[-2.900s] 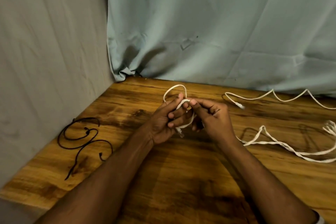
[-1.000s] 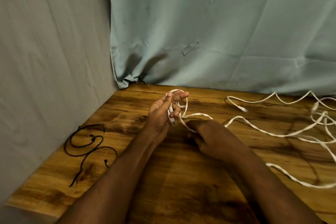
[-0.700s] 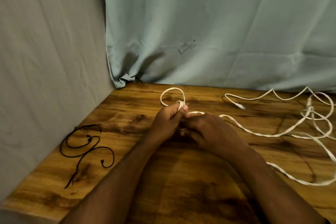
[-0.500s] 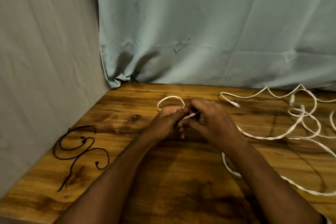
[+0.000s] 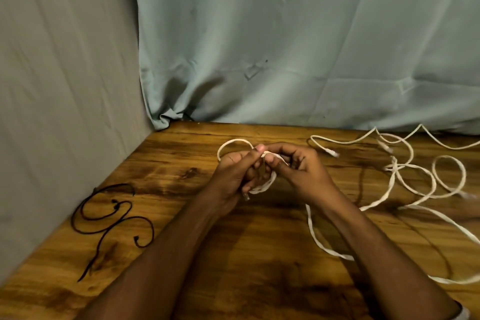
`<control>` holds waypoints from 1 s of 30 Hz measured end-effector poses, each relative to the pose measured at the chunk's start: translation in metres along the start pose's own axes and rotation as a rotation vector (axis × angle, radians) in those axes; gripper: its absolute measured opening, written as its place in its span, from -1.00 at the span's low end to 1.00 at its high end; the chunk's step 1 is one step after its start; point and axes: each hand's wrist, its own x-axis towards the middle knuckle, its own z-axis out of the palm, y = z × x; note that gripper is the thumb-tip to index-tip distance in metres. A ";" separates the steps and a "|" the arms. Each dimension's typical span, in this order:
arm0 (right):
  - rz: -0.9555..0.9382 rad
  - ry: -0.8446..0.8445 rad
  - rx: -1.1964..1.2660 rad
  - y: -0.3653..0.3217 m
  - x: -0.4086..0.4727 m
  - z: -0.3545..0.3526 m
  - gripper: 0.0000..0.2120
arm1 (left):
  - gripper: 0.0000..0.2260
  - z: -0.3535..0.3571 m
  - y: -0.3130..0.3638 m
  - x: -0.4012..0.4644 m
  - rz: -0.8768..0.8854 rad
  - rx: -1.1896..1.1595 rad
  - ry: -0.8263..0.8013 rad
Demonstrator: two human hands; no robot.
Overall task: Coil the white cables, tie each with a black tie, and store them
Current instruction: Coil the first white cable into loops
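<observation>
Dim warm light, soft shadows, slight blur, wide-angle edge bending.

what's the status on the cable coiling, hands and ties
Left hand grips small coil of thin white cable; right hand pinches same cable. Thin black ties untouched on wooden table. Loose white cable tangled at right.

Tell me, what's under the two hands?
Under the left hand and right hand lies the wooden table. A white cable loops below the fingers; the part inside the palms is hidden.
</observation>
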 end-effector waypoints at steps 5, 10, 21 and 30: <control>0.073 0.092 0.048 0.007 -0.001 0.008 -0.70 | -0.64 -0.006 -0.004 0.007 -0.029 -0.031 0.024; 0.123 0.102 0.004 0.012 -0.005 0.007 -0.77 | -0.56 -0.012 0.008 0.000 -0.198 -0.165 -0.225; -0.017 0.155 -0.461 -0.001 -0.012 0.013 -0.64 | -0.65 -0.025 0.007 0.009 -0.052 -0.493 0.089; 0.062 -0.189 -0.949 -0.019 -0.013 0.012 -0.53 | -0.63 -0.055 0.010 0.021 0.151 -0.642 0.410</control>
